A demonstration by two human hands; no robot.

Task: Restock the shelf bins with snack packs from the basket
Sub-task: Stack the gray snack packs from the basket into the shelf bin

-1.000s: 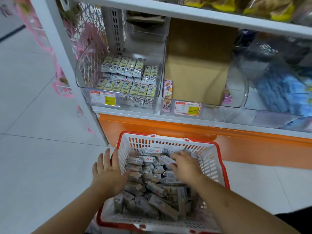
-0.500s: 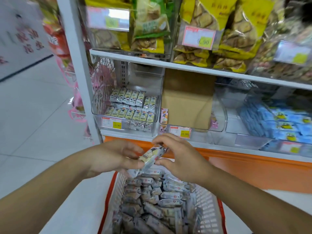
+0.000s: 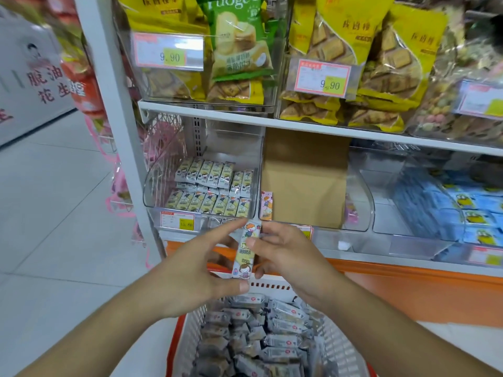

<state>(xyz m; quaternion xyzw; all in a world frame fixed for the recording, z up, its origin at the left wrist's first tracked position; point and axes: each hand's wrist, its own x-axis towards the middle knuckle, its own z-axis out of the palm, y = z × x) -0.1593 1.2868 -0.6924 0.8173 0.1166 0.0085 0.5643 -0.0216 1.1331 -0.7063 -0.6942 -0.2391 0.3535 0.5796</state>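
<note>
**Snack pack held up before the shelf bins**

Shop shelving (image 3: 206, 115) in white fills the view ahead of me, with pale floor tiles (image 3: 54, 227) off at nine o'clock and an orange base panel (image 3: 408, 289) under the lowest shelf.

At twelve o'clock the upper shelf carries clear bins of yellow biscuit bags (image 3: 381, 63) and one green bag (image 3: 239, 39), each bin fronted by a price tag reading 9.90 (image 3: 168, 53). Below, the left clear bin (image 3: 152, 191) holds two neat rows of small yellowish snack packs (image 3: 209, 186) standing side by side. The next bin at one o'clock holds a brown cardboard box (image 3: 304, 178), with a pink pack (image 3: 266, 205) squeezed in at its left side. Farther toward three o'clock, another bin is stacked with blue packs (image 3: 462, 210).

At six o'clock, the red and white basket (image 3: 187, 338) sits low before me, heaped with greyish wrapped packs (image 3: 272, 341) lying every which way.

Between basket and bins I hold one snack pack (image 3: 246, 251). Its long axis runs nearly upright, top end tipped slightly toward one o'clock, printed face toward me. It is slim and pale yellow, with cartoon children at both ends and lettering in the middle. My left hand (image 3: 196, 268) pinches its lower end with the thumb, fingers reaching to the top. My right hand (image 3: 283, 254) grips its right edge, thumb across the front.
</note>
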